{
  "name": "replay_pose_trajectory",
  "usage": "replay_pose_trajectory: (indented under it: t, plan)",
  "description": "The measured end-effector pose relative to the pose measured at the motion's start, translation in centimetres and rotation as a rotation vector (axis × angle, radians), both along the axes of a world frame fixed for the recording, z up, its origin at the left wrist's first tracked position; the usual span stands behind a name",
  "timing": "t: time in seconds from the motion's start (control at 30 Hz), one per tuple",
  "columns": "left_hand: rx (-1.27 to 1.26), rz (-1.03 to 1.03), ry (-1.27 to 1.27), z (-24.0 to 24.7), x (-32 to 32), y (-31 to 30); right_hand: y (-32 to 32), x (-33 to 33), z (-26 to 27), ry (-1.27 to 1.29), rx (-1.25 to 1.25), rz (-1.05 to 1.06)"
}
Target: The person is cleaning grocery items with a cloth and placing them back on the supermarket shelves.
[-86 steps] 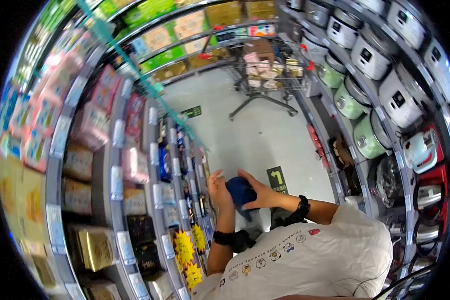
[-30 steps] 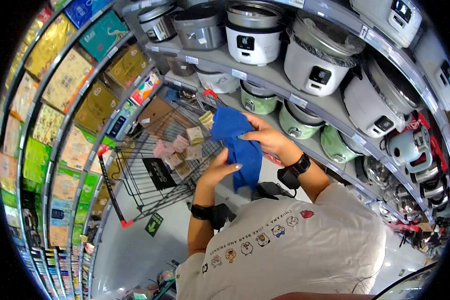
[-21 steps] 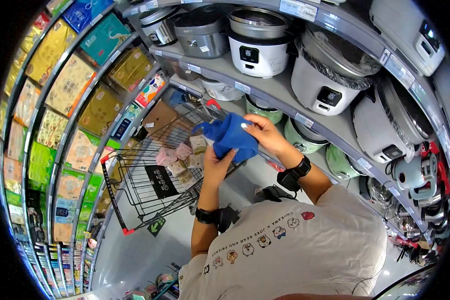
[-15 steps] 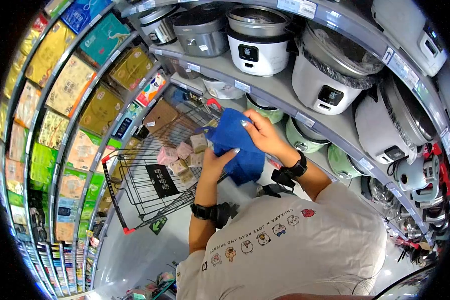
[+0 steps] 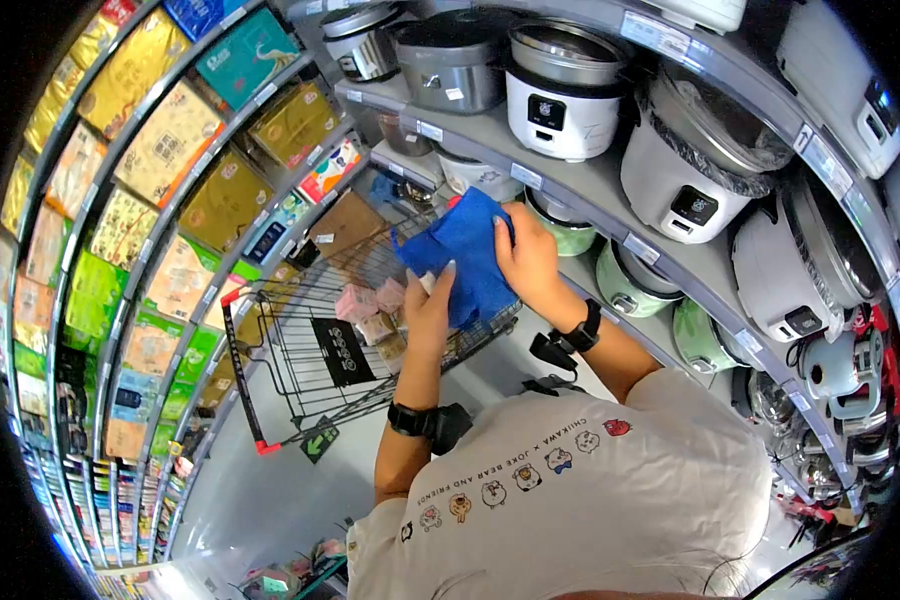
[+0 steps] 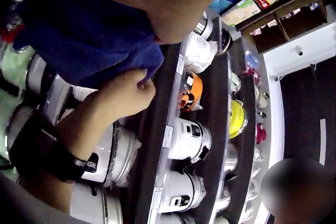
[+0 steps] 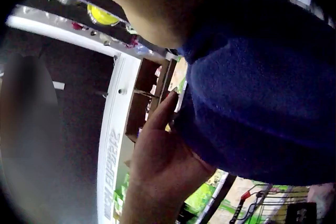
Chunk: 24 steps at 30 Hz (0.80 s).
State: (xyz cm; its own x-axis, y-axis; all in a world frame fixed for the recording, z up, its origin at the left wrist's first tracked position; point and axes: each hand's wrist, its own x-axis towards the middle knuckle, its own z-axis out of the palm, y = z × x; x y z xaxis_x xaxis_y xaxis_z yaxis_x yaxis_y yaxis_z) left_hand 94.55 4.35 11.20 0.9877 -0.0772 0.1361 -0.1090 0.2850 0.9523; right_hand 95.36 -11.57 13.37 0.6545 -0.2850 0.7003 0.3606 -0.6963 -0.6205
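Note:
In the head view a blue cloth is held up between both hands, in front of the cart's far end. The left hand pinches its lower left edge. At its right edge the right hand grips it, partly hidden behind the fabric. Seen from the left wrist, the dark blue cloth looks folded and loose, and the right hand has its fingers curled at a corner. From the right wrist, the cloth fills much of the picture, with the left hand at its lower edge.
A wire shopping cart holding a cardboard box and small pink packs stands at front left. Rice cookers line the shelves to the right. Packaged goods fill the left shelves. A green floor sign lies below the cart.
The head view has turned from the left shelves toward the cart and cookers. The cloth, earlier bunched up and then hanging lower, is now raised and more spread out between both hands.

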Motion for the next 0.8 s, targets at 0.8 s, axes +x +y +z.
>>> replay_pose_trajectory:
  t: [0.8]
  plan:
    - [-0.432, -0.072, 0.037, 2.0, 1.8, 4.0, 3.9, -2.6, 1.6, 0.001, 0.068, 0.498]
